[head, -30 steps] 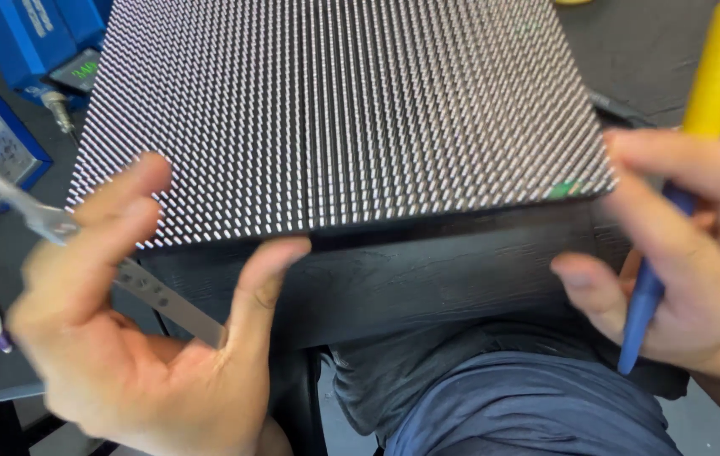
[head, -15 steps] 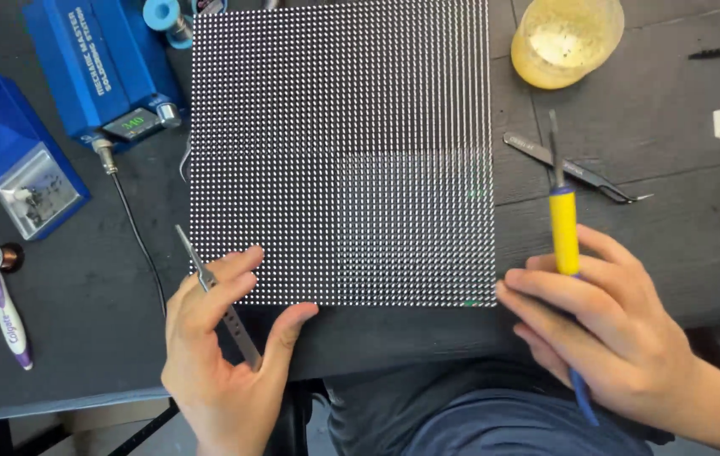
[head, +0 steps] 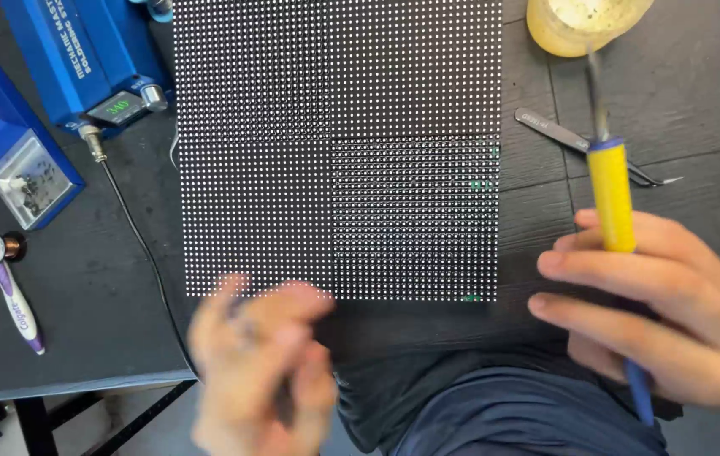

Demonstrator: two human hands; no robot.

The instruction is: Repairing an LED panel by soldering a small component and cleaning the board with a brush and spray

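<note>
A black LED panel (head: 335, 152) covered in rows of small white dots lies flat on the dark table (head: 81, 321). My right hand (head: 672, 312) is to the right of the panel's near corner. It grips a soldering iron (head: 611, 194) by its yellow handle, with the metal tip pointing away from me toward a yellow jar (head: 584, 21). My left hand (head: 259, 363) is blurred with motion at the panel's near edge. Its fingers are curled around a thin dark tool, which looks like the tweezers (head: 286, 404).
A blue soldering station (head: 81, 59) with a small lit display stands at the far left, and its cable (head: 136, 236) runs toward me. A blue holder (head: 5, 160) and a toothbrush (head: 5, 279) lie at the left edge. A second pair of tweezers (head: 588, 148) lies right of the panel.
The panel went from tilted up toward me to flat on the table. My left hand has pulled back toward the near edge, and my right hand has shifted right with the iron.
</note>
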